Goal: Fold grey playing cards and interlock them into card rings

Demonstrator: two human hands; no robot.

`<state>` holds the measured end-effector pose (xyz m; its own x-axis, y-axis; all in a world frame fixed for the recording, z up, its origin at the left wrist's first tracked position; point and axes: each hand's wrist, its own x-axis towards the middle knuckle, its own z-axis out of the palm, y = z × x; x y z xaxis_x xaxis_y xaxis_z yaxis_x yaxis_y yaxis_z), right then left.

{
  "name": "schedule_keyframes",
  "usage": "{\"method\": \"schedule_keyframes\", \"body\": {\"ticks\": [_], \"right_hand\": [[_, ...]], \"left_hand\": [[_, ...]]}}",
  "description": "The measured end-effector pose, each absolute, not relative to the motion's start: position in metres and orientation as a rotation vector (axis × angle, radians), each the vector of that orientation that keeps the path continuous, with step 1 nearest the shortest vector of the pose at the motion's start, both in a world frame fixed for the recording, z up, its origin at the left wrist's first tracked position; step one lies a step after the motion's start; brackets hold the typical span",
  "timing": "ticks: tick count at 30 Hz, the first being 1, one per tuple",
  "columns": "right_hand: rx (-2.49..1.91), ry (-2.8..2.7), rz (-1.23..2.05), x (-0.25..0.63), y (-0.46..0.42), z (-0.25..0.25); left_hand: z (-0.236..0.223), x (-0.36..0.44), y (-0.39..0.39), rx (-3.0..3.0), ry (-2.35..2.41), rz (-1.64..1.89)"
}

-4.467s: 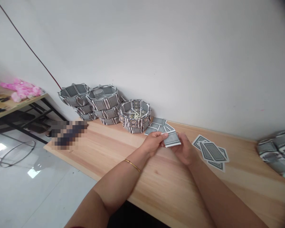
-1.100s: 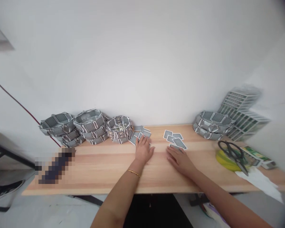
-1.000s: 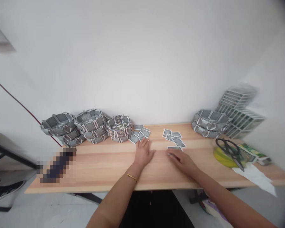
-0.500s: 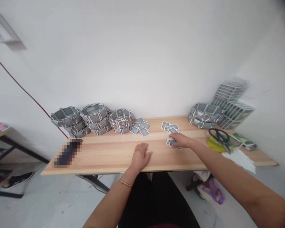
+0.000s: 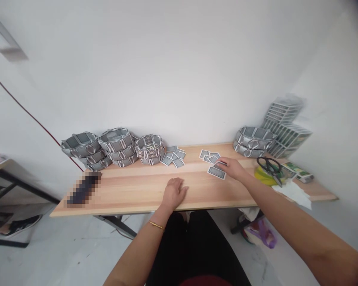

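Note:
My left hand lies palm down on the wooden table, fingers stretched out, with nothing in it. On the right, my right hand is closed on a grey-backed playing card, gripped at its right side. Just below that card, another playing card lies flat. Behind them is a small spread of playing cards, partly overlapping. A second loose group of cards is fanned out near the wall, beyond my left hand.
Ring-shaped stacks of folded cards line the back left, beside a patterned ring. Further right stand another ring stack, piled card boxes, black scissors on a yellow roll, and white paper. A pixelated dark object lies at left.
My right hand has moved slightly away from me, drawing a card up from the near cards, so the one below shows more fully. My left hand stays resting on the table.

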<state>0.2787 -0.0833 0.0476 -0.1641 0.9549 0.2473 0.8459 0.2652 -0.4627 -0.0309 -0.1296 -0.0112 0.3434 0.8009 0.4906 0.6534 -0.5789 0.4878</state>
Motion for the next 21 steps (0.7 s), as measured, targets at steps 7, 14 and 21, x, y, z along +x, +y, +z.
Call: {"method": "schedule_keyframes", "body": {"ticks": [7, 14, 21], "right_hand": [[-1.207, -1.809, 0.362, 0.22, -0.142, 0.053], [-1.128, -2.12, 0.571, 0.17, -0.204, -0.003], [-1.139, -2.131, 0.501, 0.169, -0.213, -0.01]], "left_hand": [[-0.01, -0.032, -0.137, 2.223, 1.346, 1.17], [-0.007, -0.04, -0.191, 2.174, 1.398, 1.19], [-0.012, -0.038, -0.231, 2.405, 1.299, 1.001]]}}
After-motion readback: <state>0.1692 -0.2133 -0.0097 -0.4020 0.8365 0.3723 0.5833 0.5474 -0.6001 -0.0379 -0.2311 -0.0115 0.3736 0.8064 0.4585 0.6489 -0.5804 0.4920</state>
